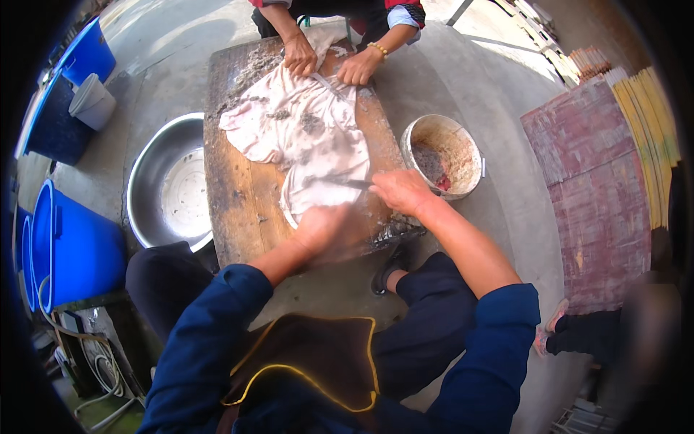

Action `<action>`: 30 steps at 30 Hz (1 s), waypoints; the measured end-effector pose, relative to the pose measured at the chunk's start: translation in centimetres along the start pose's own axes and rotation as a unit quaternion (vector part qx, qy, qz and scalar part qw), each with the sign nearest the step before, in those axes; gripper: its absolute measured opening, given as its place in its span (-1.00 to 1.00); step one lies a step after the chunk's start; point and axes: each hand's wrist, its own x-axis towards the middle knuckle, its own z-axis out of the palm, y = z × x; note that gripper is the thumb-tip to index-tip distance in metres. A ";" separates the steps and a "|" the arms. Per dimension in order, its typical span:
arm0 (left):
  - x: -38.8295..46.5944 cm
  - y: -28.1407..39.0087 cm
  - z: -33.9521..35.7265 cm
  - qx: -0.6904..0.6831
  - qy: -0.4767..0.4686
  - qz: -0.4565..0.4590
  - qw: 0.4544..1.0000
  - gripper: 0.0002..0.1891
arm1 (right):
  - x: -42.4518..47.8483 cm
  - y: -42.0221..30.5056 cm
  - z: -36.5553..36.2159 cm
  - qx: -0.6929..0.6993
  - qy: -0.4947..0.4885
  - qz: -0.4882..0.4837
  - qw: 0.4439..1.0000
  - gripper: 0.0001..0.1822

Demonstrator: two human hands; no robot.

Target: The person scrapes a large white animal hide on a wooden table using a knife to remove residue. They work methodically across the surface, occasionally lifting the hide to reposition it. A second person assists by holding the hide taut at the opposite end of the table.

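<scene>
A pale, wrinkled animal skin [325,144] lies spread over a worn wooden board [238,203], with grey clumps of scraped matter on it. My right hand [402,191] grips the handle of a knife [352,183], whose blurred blade points left, flat across the skin. At the near edge of the skin, my left hand [321,228] has its fingers closed on it, blurred by motion. Across the board, another person's hand [300,54] holds a second blade [326,84] against the far part of the skin, and their other hand [357,67] rests beside it.
Right of the board stands a bucket [470,172] with grey and reddish scraps. A steel basin [142,190] sits to the left, near blue tubs [87,244] and a white pail [93,103]. Reddish panels [596,217] are at the right, where a bystander's legs [585,331] show.
</scene>
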 end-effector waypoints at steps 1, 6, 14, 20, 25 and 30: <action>-0.1 0.1 -0.2 -0.007 -0.008 0.017 1.000 -0.73 | -0.4 -0.1 0.5 -0.004 -0.013 -0.023 1.000 -0.69; -0.7 -0.1 -0.1 -0.026 -0.016 0.044 0.999 -0.61 | 3.0 3.6 2.2 0.029 0.040 -0.010 0.999 -0.67; -0.8 1.8 -2.7 -0.041 -0.082 -0.010 0.996 -0.58 | 9.6 8.3 1.0 -0.013 0.070 0.096 0.993 -0.66; 2.9 2.5 -4.4 0.031 -0.075 -0.023 0.996 -0.50 | 7.3 7.0 0.7 0.019 0.035 0.105 0.994 -0.66; 5.8 1.6 -1.5 0.031 -0.044 -0.045 0.998 -0.23 | 6.4 7.4 0.8 0.035 0.045 0.121 0.991 -0.65; 3.8 2.2 0.4 0.056 -0.077 -0.010 0.995 -0.16 | 5.3 7.2 -0.2 0.055 0.044 0.048 0.996 -0.64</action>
